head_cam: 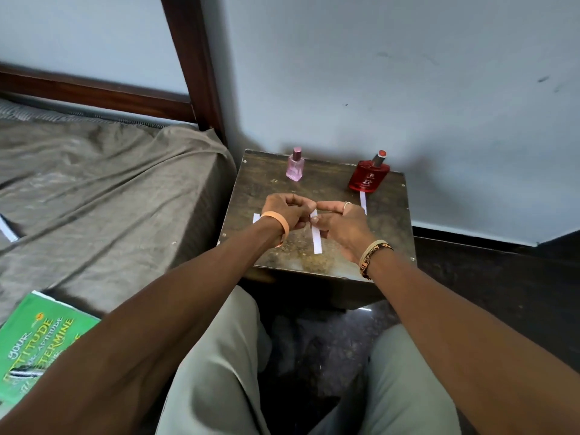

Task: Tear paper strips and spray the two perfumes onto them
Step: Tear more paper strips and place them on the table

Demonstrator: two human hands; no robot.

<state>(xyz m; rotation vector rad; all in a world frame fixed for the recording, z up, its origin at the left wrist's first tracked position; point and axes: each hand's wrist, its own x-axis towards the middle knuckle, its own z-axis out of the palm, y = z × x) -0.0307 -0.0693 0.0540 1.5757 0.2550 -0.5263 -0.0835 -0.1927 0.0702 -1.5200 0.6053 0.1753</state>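
Over the small dark wooden table (386, 221), my left hand (287, 211) and my right hand (340, 222) meet and both pinch the top of a white paper strip (316, 238) that hangs down between them. A small pink perfume bottle (295, 166) stands at the table's back left. A larger red perfume bottle (369, 176) stands at the back right. Another white strip (363, 200) lies in front of the red bottle, partly behind my right hand. A bit of white paper (256, 218) shows by my left wrist.
A bed with a grey-brown sheet (110, 189) and a dark wooden frame (194, 64) is to the left. A green book (34, 343) lies on the bed's near corner. The pale wall (408, 89) runs behind the table. My knees are below, over a dark floor.
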